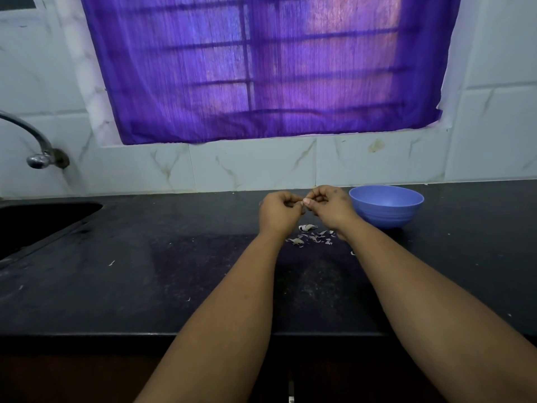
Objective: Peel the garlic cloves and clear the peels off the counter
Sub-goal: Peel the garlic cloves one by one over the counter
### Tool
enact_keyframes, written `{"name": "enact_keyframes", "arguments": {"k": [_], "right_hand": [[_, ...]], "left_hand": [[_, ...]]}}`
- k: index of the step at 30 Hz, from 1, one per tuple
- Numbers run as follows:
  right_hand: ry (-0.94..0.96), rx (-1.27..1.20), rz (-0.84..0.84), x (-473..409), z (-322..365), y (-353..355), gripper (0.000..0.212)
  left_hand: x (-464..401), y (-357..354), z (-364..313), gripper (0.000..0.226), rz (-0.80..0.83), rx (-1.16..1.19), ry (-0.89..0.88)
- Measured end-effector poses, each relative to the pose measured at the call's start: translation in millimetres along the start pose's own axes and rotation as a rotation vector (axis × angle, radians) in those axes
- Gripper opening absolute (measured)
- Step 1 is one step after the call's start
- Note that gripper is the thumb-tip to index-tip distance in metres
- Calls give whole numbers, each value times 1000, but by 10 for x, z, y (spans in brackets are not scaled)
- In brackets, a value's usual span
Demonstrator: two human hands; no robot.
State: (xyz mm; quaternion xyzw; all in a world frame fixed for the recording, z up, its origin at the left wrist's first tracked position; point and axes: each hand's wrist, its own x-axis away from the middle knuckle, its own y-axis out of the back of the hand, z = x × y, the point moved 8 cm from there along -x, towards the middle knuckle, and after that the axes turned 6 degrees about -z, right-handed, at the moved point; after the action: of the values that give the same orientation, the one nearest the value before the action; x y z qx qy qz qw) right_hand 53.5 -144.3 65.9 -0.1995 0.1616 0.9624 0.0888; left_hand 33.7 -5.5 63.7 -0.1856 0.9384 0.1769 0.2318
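Note:
My left hand (279, 213) and my right hand (328, 205) meet above the black counter (174, 271), fingers curled. Between their fingertips they pinch a small pale garlic clove (305, 201), mostly hidden by the fingers. Below the hands a scatter of whitish garlic peels (312, 235) lies on the counter. A blue bowl (386, 205) stands just right of my right hand; what it holds cannot be seen.
A sink basin (35, 225) is sunk into the counter at the left, with a metal tap (37, 146) on the tiled wall above it. A purple curtain (261, 68) covers the window. Stray peel bits (112, 263) dot the counter.

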Motion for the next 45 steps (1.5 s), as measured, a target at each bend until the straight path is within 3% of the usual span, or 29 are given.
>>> {"name": "enact_keyframes", "arguments": {"k": [7,12,17,25,36,41,45], "right_hand": [[84,105,42,34,95,-71,10],[195,163,33,40,213,-34,6],[232,236,109,41,217,-81,14],[201,217,155,41,167,-142,4],[16,-135,188,100,143,-149,16],[-65,-226,169,86,95,-126,11],[-123,-293,113,52,59,-92,21]], "left_hand": [[23,10,-7,6,-20,28,13],[81,-74,165,16,26,670,506],[148,-216,183,15,228,853,675],[54,-218,274,4,158,870,640],[55,-155,217,10,87,991,642],[23,-118,194,11,72,936,561],[22,-97,162,13,79,870,514]]}}
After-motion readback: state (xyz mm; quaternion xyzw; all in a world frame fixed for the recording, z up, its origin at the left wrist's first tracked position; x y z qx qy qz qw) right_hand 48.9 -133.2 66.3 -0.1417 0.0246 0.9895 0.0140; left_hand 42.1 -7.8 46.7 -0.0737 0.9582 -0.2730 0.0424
